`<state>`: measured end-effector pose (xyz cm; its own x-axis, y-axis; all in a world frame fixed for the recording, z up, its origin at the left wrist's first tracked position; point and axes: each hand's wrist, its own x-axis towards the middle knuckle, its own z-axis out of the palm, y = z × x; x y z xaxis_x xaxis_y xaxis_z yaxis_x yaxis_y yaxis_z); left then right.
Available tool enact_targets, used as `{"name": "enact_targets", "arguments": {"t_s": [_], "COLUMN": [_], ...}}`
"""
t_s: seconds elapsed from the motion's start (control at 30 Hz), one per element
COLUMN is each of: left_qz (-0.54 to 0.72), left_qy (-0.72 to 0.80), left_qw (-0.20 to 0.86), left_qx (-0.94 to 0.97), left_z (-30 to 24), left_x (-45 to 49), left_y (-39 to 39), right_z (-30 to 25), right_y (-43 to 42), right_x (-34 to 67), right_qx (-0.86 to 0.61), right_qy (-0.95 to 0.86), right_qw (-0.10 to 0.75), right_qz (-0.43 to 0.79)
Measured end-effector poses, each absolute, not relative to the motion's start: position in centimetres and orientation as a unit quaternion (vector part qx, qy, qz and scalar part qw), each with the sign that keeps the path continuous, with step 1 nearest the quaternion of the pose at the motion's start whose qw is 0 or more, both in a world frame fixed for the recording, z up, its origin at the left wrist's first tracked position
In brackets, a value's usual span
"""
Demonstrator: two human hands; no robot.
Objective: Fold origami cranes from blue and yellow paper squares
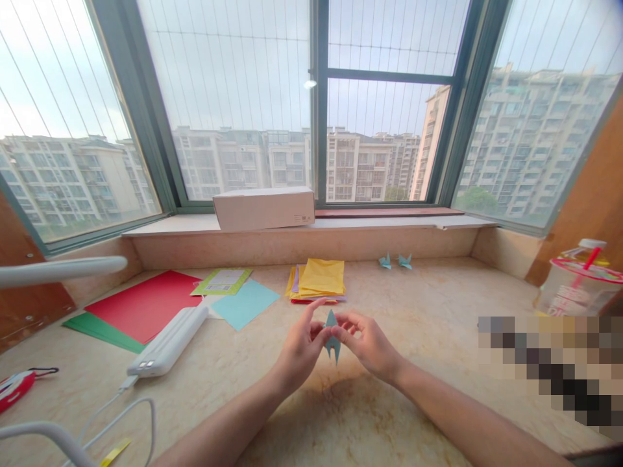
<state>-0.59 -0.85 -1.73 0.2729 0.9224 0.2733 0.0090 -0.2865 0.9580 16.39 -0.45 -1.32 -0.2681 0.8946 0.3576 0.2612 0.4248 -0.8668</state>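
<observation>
A small folded piece of light blue paper (pixel 331 318) is held above the tabletop, one point upward and two narrow points hanging down. My left hand (pixel 302 342) pinches its left side between thumb and fingers, the index finger raised. On the other side, my right hand (pixel 366 341) grips it with thumb and fingertips. Both thumbs nearly meet at the paper's middle and hide part of the folds. Two finished light blue paper cranes (pixel 404 261) stand farther back to the right. Behind my hands lies a stack of yellow folded paper (pixel 322 277) with purple and red pieces under it.
Red paper (pixel 146 305), green paper (pixel 104 331) and a light blue sheet (pixel 248 303) lie at left. A white power bank (pixel 170 340) with a cable sits nearer. A white box (pixel 265 209) rests on the sill; a plastic cup (pixel 577 292) stands right.
</observation>
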Motion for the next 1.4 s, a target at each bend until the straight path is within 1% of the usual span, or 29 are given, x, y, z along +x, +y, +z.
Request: {"name": "enact_targets", "arguments": {"t_s": [0.13, 0.37, 0.6, 0.73, 0.9, 0.97, 1.03, 1.13, 1.2, 1.3, 1.4], "left_qz": [0.49, 0.477, 0.484, 0.459, 0.455, 0.464, 0.473, 0.456, 0.436, 0.435, 0.459], "left_qy": [0.361, 0.362, 0.319, 0.278, 0.341, 0.369, 0.395, 0.429, 0.445, 0.444, 0.415], "left_qw": [0.501, 0.518, 0.545, 0.562, 0.481, 0.448, 0.424, 0.387, 0.348, 0.301, 0.314], "left_qx": [0.615, 0.611, 0.606, 0.629, 0.668, 0.669, 0.664, 0.677, 0.701, 0.723, 0.72], "left_z": [-1.5, -1.7, -0.7, -0.7, -1.5, -1.6, -1.4, -1.0, -0.8, -0.7, -1.0], "left_x": [-0.6, -0.5, -0.4, -0.5, -0.5, -0.7, -0.9, -1.3, -1.5, -1.4, -1.1], "left_y": [-0.9, -0.8, -1.4, -1.6, -1.0, -0.7, -0.5, -0.4, -0.4, -0.4, -0.3], "right_z": [-1.7, -1.5, -1.2, -0.9, -1.2, -1.4, -1.5, -1.4, -1.2, -1.2, -1.2], "right_y": [-0.1, 0.1, 0.2, 0.4, 0.6, 0.4, 0.1, -0.3, -0.2, 0.1, 0.4], "right_x": [16.3, 16.4, 16.5, 16.9, 17.1, 17.0, 16.8, 16.5, 16.4, 16.5, 16.5], "right_qx": [-0.388, -0.354, -0.364, -0.38, -0.382, -0.389, -0.388, -0.367, -0.372, -0.399, -0.409], "right_qy": [-0.698, -0.629, -0.605, -0.599, -0.621, -0.644, -0.681, -0.732, -0.737, -0.715, -0.687], "right_qw": [0.462, 0.483, 0.482, 0.494, 0.493, 0.5, 0.507, 0.5, 0.486, 0.472, 0.48], "right_qz": [0.384, 0.496, 0.519, 0.502, 0.475, 0.429, 0.358, 0.283, 0.287, 0.328, 0.361]}}
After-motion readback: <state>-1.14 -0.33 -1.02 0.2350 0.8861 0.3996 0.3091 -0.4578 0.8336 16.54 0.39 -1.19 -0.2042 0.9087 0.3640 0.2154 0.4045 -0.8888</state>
